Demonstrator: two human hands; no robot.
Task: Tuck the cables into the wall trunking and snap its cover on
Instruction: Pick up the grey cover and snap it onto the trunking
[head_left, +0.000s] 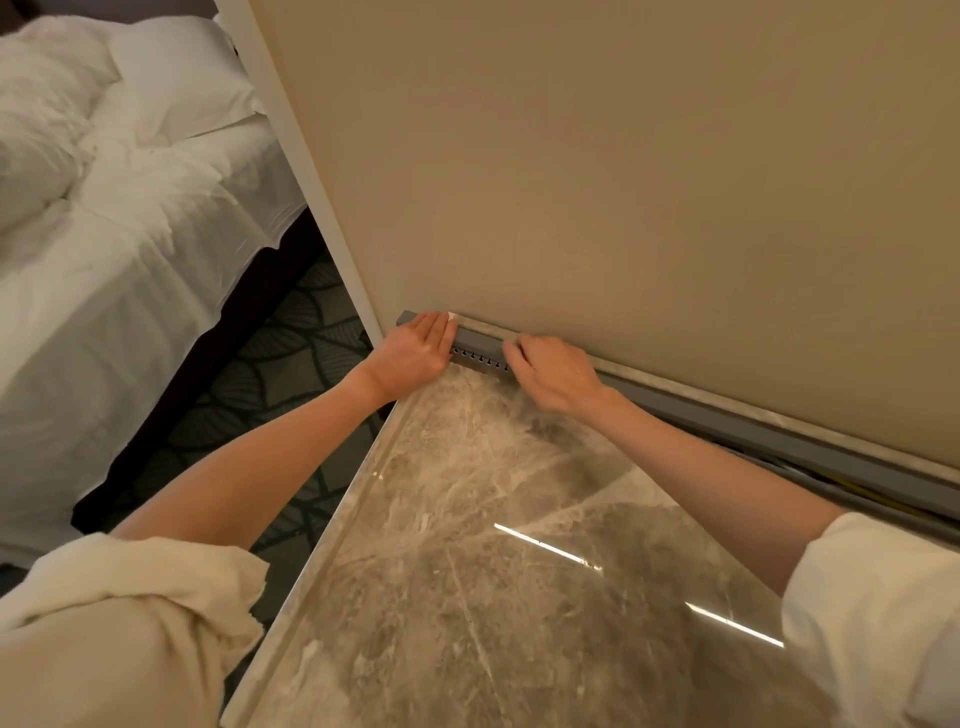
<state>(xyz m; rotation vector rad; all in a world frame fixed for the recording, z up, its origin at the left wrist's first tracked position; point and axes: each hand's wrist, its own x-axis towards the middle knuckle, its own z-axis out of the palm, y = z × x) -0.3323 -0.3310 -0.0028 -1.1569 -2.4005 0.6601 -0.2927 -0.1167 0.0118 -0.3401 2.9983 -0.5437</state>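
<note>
cream sleeves, the left sleeve (140, 587) and the right sleeve (878, 613), are rolled above the elbows; forearms and hands bare.

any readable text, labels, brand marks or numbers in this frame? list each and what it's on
None: no text, label, brand or number shows anywhere.
Grey trunking cover under both hands: plain, no print.
Marble countertop, wall, bedding: no markings.
</note>
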